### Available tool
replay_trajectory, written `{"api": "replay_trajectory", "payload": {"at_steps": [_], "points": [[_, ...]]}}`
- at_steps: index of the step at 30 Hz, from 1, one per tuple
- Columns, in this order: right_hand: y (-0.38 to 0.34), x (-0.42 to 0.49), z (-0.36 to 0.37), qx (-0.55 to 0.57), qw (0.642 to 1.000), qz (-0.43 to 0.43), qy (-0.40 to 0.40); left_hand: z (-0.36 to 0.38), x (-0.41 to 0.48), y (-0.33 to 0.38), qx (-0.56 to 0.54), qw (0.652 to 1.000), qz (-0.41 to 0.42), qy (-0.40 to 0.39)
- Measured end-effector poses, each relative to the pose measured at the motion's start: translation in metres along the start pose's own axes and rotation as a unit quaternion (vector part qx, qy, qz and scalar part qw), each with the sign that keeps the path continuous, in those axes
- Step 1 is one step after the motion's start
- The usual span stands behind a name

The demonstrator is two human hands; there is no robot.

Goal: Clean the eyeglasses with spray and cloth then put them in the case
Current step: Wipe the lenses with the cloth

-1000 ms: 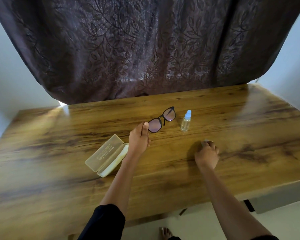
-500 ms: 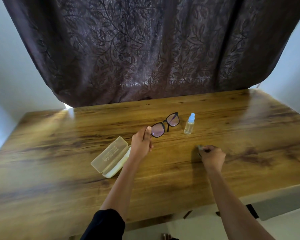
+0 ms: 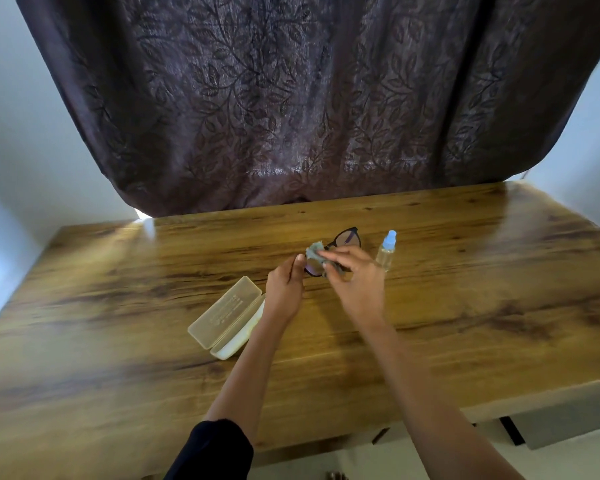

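Left hand (image 3: 284,289) is gripping the eyeglasses (image 3: 347,237) by the near end of the frame, thumb up along the rim, fingers curled under. Right hand (image 3: 355,282) is pinching a small grey-green cloth (image 3: 315,251) and pressing it against the near lens; the far lens is sticking out clear behind the fingers. The glasses are sitting between both hands over the middle of the wooden table (image 3: 465,289); can't tell if they are touching the surface. The spray bottle (image 3: 386,252), with a blue cap, is standing upright just right of the right hand, not being held. The case (image 3: 227,317) is lying open on the table, lid flipped back, beside the left wrist. A dark leaf-patterned curtain (image 3: 291,98) is hanging behind the table.
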State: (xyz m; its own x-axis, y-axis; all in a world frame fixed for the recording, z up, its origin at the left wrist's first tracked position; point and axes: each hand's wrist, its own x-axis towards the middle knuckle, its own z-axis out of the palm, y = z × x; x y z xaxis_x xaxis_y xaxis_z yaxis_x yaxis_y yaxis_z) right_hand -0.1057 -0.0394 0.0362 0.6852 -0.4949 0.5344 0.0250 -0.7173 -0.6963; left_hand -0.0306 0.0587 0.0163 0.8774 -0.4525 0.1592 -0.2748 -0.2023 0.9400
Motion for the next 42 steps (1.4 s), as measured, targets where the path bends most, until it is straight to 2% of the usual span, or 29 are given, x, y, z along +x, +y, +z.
{"api": "replay_trajectory", "payload": {"at_steps": [4,8,11,15,22,30,36,42], "points": [[0.003,-0.009,0.011,-0.034,0.998,-0.033,-0.028,-0.003,0.001,-0.003,-0.017,1.0,-0.008,0.004],[-0.005,-0.013,0.015,-0.043,0.999,-0.024,0.003,-0.001,-0.002,-0.002,-0.045,0.999,0.006,0.001],[-0.012,-0.015,0.02,-0.093,0.994,-0.055,0.005,0.001,-0.003,-0.003,-0.052,0.999,0.002,0.007],[-0.009,-0.018,0.02,-0.099,0.992,-0.074,0.005,0.001,-0.003,0.0,-0.031,0.999,0.008,-0.01],[0.001,-0.002,0.01,-0.093,0.994,-0.029,0.057,0.0,-0.004,-0.011,-0.027,0.999,-0.002,-0.032],[-0.01,-0.015,0.027,-0.12,0.988,-0.091,0.017,-0.002,-0.003,-0.002,-0.09,0.996,-0.004,-0.025],[0.003,-0.002,0.016,-0.102,0.991,-0.052,0.073,-0.004,0.0,-0.004,-0.103,0.994,-0.014,-0.021],[-0.007,-0.023,0.034,-0.123,0.987,-0.106,0.016,-0.005,0.004,-0.004,-0.078,0.997,0.001,0.003]]}}
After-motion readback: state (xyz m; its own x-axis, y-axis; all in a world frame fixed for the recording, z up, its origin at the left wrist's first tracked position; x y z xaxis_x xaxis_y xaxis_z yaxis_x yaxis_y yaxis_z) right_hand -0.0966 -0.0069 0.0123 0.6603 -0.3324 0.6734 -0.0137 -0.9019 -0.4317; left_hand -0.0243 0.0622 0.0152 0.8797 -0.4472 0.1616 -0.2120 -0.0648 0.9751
